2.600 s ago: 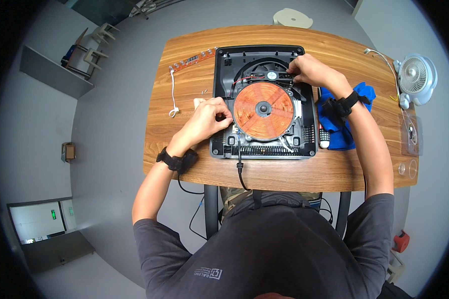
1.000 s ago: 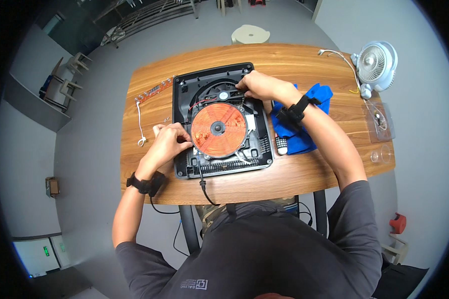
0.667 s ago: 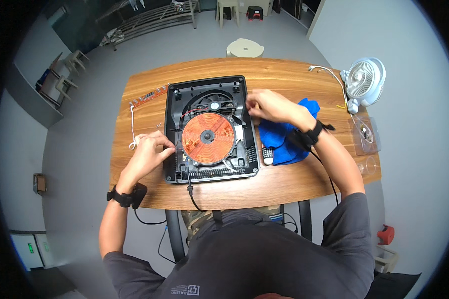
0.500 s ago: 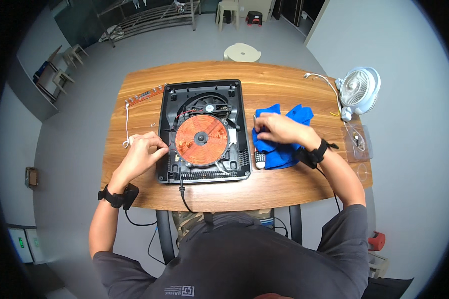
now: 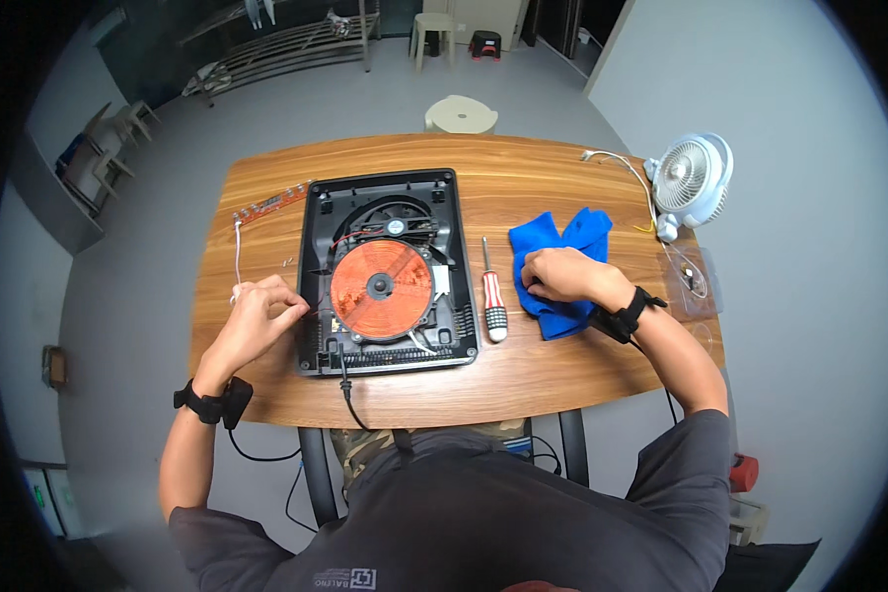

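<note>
An opened induction cooker base lies on the wooden table in front of me, its round copper coil and black cooling fan exposed. My left hand is at the left edge of the housing, thumb and fingers pinched together; what they hold, if anything, is too small to make out. On the right, my right hand grips a crumpled blue cloth with curled fingers. Between the cooker and the cloth lies a screwdriver with a red, white and black handle, its tip pointing away from me.
An orange circuit strip with a white cable lies at the far left, near some small screws. At the right stand a small white fan and a clear plastic case. The cooker's black power cord hangs over the front edge.
The blue cloth has been pulled to the right in my right hand, uncovering the screwdriver. My left hand stays pinched beside the cooker's left edge. The whole view has shifted slightly.
</note>
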### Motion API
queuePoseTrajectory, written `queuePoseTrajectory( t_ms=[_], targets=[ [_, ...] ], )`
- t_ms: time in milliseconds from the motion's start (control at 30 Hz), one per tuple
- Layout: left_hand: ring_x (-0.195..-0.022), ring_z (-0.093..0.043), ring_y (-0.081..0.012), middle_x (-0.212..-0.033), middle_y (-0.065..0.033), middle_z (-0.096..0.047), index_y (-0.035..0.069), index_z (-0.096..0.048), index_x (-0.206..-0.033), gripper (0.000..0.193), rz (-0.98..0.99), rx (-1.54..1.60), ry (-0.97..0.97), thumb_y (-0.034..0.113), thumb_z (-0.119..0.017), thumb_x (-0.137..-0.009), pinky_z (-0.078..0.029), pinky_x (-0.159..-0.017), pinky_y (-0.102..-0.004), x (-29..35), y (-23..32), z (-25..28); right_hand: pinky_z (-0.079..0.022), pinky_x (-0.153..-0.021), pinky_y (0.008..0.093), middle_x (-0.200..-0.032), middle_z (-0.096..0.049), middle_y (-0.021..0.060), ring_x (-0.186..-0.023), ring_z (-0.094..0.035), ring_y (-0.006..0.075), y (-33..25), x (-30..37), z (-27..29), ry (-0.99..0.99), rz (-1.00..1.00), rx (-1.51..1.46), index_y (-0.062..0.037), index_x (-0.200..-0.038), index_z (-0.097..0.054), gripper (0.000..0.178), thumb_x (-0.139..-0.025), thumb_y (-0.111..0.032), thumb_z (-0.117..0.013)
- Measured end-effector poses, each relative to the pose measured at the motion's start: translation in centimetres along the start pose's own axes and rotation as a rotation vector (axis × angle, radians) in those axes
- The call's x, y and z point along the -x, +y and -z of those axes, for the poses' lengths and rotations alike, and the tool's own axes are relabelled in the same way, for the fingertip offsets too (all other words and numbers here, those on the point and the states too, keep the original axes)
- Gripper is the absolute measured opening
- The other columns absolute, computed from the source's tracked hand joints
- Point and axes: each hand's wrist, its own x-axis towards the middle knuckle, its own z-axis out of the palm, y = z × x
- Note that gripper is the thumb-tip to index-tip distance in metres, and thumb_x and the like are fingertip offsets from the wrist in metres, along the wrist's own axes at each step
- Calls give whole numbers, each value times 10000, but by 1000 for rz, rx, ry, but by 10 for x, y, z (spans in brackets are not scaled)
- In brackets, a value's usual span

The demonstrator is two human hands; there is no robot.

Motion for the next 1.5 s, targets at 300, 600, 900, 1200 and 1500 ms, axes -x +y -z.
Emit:
queuePoseTrajectory(
  t_ms=[300, 600, 900, 1200, 1500],
  targets=[
    [-832, -672, -244, -886, -109, -687, 6, -746, -909, 138, 175, 48, 102, 143, -735, -895, -491, -818, -381, 26, -42, 29, -557, -794, 467, -1209, -537, 181, -949, -661, 395, -34, -21, -2, 99, 309, 18, -97, -1201, -640, 337, -872, -38, -684],
    [-757, -668, -230, -825, -130, -666, -13, -744, -914, 117, 249, 125, 102, 83, -755, -849, -535, -712, -350, 54, -97, 8, -575, -819, 424, -1221, -535, 147, -1004, -662, 342, -42, -37, -22, 114, 399, 149, -112, -1275, -636, 407, -887, -3, -584],
    [-813, -728, -317, -874, -187, -740, -32, -746, -934, 144, 161, -2, 98, 66, -758, -829, -571, -749, -397, 0, -119, 7, -565, -827, 396, -1139, -561, 117, -999, -634, 286, -45, -34, -7, 122, 426, 369, -86, -1161, -621, 301, -870, -22, -579],
    [-866, -739, -357, -919, -223, -750, -34, -748, -1017, 209, 143, -67, 48, 19, -732, -815, -584, -800, -412, -77, -137, -21, -563, -820, 406, -1134, -575, 102, -1012, -637, 319, -42, -2, 41, 264, 284, 314, -80, -1070, -573, 265, -833, 0, -662],
    [-910, -721, -386, -956, -234, -740, -13, -750, -993, 163, 104, -129, 38, 47, -719, -845, -578, -814, -437, -87, -143, -38, -548, -888, 426, -1166, -603, 118, -1053, -639, 376, -68, -12, 79, 391, 295, -46, -45, -1157, -595, 440, -750, 57, -727]
  ],
)
